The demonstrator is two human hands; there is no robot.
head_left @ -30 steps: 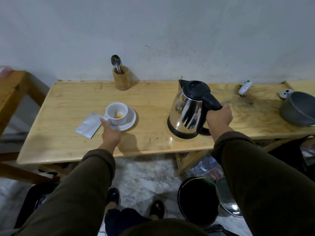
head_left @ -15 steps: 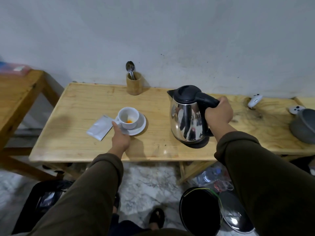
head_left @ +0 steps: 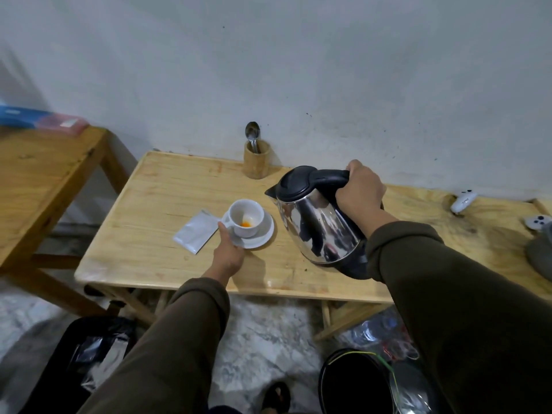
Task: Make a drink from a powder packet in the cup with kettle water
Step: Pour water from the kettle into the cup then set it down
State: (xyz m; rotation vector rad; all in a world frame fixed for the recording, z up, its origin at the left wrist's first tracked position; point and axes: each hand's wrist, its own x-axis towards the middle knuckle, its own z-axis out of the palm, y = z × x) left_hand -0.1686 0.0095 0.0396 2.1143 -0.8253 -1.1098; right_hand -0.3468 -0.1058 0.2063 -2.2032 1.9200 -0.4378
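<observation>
Steel kettle (head_left: 321,225) tilts (spout leftward) beside cup (head_left: 246,218).

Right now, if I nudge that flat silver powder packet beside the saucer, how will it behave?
The flat silver powder packet looks thin and foil-like, so it is probably light and floppy. Lying flat on the smooth wooden table, it would likely slide, not roll. Its torn top suggests it is empty.

Dim, soft light; faint shadows on the table (head_left: 155,204), glare on the kettle (head_left: 316,228), edges bowed and blurred.
</observation>
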